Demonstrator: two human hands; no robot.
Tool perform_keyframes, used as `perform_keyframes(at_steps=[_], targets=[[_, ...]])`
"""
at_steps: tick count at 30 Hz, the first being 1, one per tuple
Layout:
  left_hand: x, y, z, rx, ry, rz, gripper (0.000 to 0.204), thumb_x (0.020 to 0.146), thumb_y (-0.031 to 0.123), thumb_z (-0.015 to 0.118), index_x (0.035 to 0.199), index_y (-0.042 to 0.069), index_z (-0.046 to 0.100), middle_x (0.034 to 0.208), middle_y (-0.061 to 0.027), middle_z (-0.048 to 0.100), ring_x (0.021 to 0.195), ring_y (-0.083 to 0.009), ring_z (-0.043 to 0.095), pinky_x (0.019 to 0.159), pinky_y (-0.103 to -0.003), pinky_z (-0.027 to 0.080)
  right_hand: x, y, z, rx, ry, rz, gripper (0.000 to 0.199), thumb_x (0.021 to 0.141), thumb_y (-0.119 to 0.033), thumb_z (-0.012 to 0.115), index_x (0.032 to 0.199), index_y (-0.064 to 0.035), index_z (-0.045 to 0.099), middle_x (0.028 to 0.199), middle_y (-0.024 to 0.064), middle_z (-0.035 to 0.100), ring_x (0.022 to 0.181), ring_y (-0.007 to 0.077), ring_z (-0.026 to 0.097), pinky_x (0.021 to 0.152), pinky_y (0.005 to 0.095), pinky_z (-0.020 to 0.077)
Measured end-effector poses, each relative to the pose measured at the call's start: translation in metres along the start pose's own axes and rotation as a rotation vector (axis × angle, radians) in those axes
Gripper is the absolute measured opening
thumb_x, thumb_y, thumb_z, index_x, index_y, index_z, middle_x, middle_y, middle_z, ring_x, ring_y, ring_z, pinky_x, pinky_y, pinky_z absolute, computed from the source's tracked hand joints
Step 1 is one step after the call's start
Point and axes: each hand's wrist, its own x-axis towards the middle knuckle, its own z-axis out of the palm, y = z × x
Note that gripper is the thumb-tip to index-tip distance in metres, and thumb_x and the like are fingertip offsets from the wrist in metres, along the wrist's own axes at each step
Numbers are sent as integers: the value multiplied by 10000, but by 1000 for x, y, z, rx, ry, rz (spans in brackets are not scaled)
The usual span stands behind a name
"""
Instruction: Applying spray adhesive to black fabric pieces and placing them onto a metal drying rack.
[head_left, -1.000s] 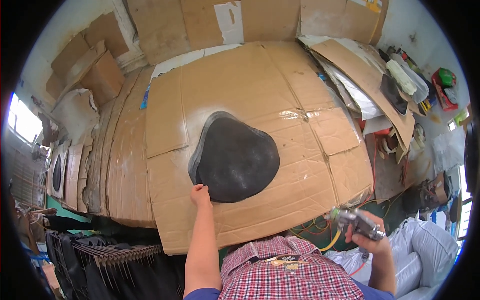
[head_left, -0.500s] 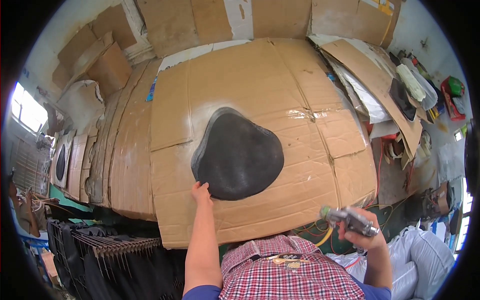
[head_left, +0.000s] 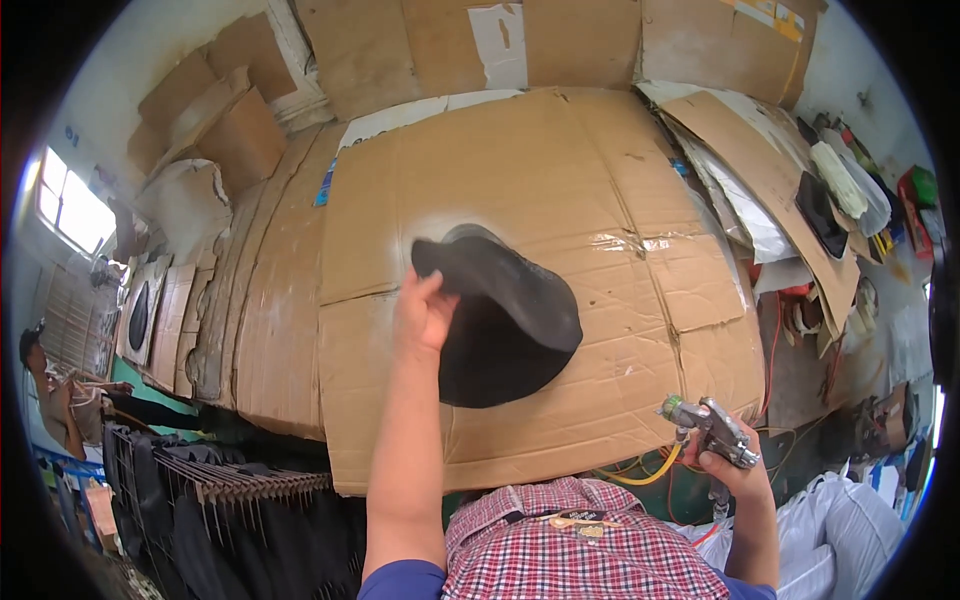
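Lifted since the earlier frame, the left edge of the black sheet (head_left: pixel 512 290) curls up, pinched in the left grip (head_left: pixel 424 318); the lift looks only partial, the rest lying right of that grip on cardboard (head_left: pixel 620 400). The right grip (head_left: pixel 738 474) clasps a spray gun (head_left: pixel 722 432).

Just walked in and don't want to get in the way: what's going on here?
The person's left hand holds up one edge of a flexible black sheet, which curls upward above flattened cardboard. The right hand grips a metal spray gun off to the right, apart from the sheet.
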Motion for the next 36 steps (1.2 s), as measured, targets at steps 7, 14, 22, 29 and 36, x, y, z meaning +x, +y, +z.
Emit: perform_keyframes(at_steps=[7,14,22,29,36], targets=[[-20,92,84,-168,-204,321,346,867,33,479,1213,29,498,1206,-111,562,1103,-245,541,952,-419,432,-11,-7,6,43,-37,32,554,772,-91,709,1255,22,464,871,63,612,761,121,586,707,272,488],[-73,178,13,-426,-556,170,316,892,89,487,1152,-89,524,1165,-216,563,1064,-269,558,940,-407,454,-30,-13,26,14,-204,-32,538,760,-32,698,1248,22,479,883,77,613,736,114,578,677,277,487],[-161,234,-89,-416,-608,457,399,899,53,365,1250,-134,394,1338,-253,401,1262,-320,375,1103,-429,241,-82,-34,33,-236,85,-9,524,740,-76,697,1211,40,498,836,58,617,695,100,560,650,252,463],[-209,239,-112,-472,-540,470,385,874,37,387,1217,-137,416,1292,-256,444,1219,-324,425,1080,-434,279,-72,-28,94,-16,-119,-49,521,760,-60,673,1233,36,477,853,81,614,725,107,573,654,262,479],[-230,244,-128,-504,-445,462,344,902,49,391,1194,-121,455,1245,-241,501,1149,-312,500,1044,-424,336,-61,-37,105,-98,226,-96,522,767,-58,660,1240,45,462,820,50,600,676,95,573,620,216,479]])
